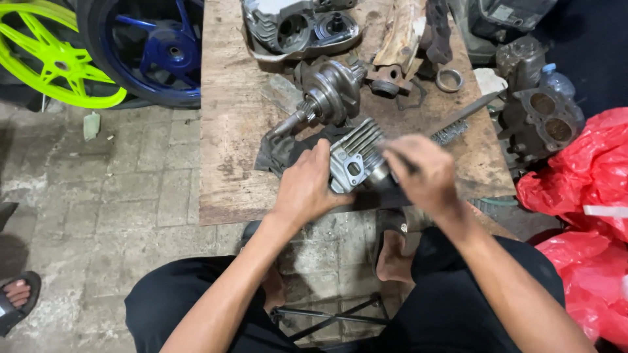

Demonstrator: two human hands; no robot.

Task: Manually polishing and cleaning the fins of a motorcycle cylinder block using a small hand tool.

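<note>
A finned metal cylinder block (pixel 354 155) lies near the front edge of a worn wooden table (pixel 229 117). My left hand (pixel 306 186) grips its near left side and steadies it. My right hand (pixel 422 173) is closed around a thin dark tool handle held against the block's right side; the hand is blurred and the tool's tip is hidden. A dark rag (pixel 281 151) lies under the block. Just behind it sits a crankshaft (pixel 324 98).
An engine casing (pixel 297 26), a metal ring (pixel 449 80) and a wire brush (pixel 458 121) lie further back. A twin-bore engine part (pixel 543 114) and red plastic bags (pixel 589 196) stand to the right. Blue (pixel 150 52) and green (pixel 52 59) wheels lean at left. A sandalled foot (pixel 16 297) is at the lower left.
</note>
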